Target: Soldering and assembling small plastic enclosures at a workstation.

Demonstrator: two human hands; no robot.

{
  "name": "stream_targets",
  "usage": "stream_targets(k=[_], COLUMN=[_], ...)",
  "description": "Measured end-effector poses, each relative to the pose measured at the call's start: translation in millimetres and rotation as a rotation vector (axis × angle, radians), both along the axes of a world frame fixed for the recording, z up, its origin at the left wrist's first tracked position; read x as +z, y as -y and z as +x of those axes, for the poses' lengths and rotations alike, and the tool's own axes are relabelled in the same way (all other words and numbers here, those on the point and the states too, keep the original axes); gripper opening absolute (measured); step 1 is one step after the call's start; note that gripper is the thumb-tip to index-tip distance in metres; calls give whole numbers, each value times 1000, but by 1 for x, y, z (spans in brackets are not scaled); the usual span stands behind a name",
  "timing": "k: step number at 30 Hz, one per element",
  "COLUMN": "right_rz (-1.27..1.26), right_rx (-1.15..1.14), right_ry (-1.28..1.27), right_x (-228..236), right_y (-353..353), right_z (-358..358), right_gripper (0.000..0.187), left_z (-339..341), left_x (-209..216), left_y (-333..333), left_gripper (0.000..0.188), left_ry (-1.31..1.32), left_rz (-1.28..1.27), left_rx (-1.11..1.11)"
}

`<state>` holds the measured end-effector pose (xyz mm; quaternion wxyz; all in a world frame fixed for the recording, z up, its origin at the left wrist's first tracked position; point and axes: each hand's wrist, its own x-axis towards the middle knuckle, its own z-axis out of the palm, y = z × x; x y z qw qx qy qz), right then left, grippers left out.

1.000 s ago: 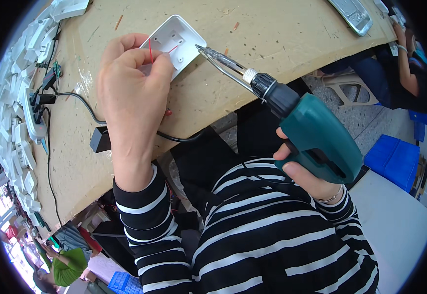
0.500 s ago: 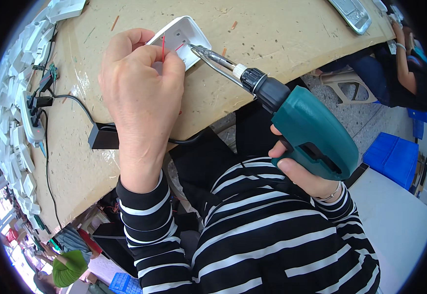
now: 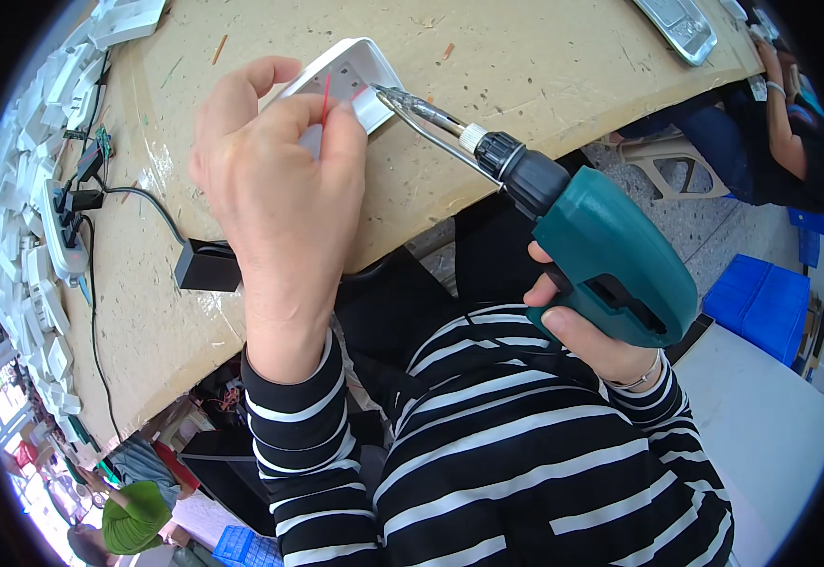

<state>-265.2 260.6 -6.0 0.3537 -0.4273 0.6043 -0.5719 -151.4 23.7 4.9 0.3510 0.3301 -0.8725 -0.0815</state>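
Observation:
My left hand [image 3: 284, 175] is closed, with a thin red wire [image 3: 327, 94] pinched between thumb and forefinger. Just beyond those fingers lies an open white plastic housing [image 3: 374, 62], partly hidden by the hand. A green soldering gun [image 3: 624, 250] is gripped by its handle in my right hand [image 3: 591, 342]. Its metal tip and the thin feed tube beside it reach into the housing's open side, close to the end of a red wire there. Whether the tip touches anything inside is too small to tell.
Heaped white plastic housings [image 3: 29, 246] line the table's left side. Near them are a white power strip [image 3: 67, 241], dark cables and a black block [image 3: 208, 266]. A metal tray [image 3: 681, 33] lies at the far right. Copper scraps dot the table; other people sit at the edges.
My left hand and the housing have shifted slightly right, the housing also a little nearer to me. The soldering gun has moved slightly right too, its tip still at the housing.

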Motion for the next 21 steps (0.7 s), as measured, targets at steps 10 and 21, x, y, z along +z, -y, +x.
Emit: stream_targets(k=[10, 21], right_rz=[-2, 17], right_rx=[15, 61], right_ry=[48, 23], right_x=[3, 8], right_y=[-13, -16], right_z=[-8, -13], right_gripper=[54, 52], left_z=[21, 11], left_x=[2, 2], left_y=[4, 8], left_gripper=[14, 16], left_ry=[-93, -360], left_rz=[394, 692], left_rx=[-147, -37])
